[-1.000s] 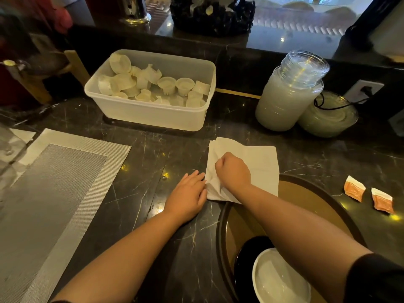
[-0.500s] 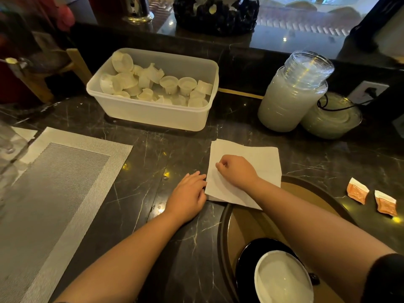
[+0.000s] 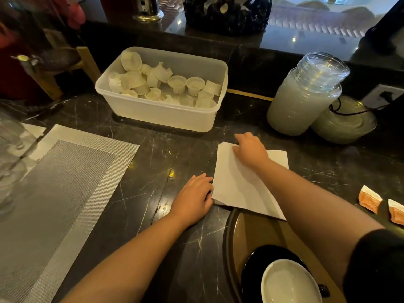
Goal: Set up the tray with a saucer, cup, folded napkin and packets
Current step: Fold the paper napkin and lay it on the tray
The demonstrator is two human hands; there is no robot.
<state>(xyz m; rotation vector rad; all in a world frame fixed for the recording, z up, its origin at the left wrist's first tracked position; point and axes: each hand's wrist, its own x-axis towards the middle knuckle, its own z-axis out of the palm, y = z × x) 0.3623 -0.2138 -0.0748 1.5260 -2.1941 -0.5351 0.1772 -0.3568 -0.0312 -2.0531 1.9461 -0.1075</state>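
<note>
A white paper napkin [image 3: 238,182] lies flat on the dark marble counter, its near edge overlapping the rim of a round brown tray [image 3: 260,232]. My right hand [image 3: 249,149] presses on the napkin's far edge, fingers spread flat. My left hand [image 3: 193,199] rests on the counter with its fingertips on the napkin's left edge. On the tray stands a black saucer [image 3: 253,263] carrying a cup with a white inside [image 3: 288,283]. Two orange packets [image 3: 369,199] lie on the counter to the right of the tray.
A plastic tub [image 3: 161,114] of small white creamer cups stands at the back. A jar of pale liquid [image 3: 299,106] capped by stacked glass lids and a glass bowl [image 3: 345,125] sit back right. A grey woven placemat [image 3: 54,193] lies left, beside glassware [image 3: 11,149].
The napkin has gone from bunched under my right hand to lying flat. My right hand slid from its near-left part out to the far edge. My left hand stayed put.
</note>
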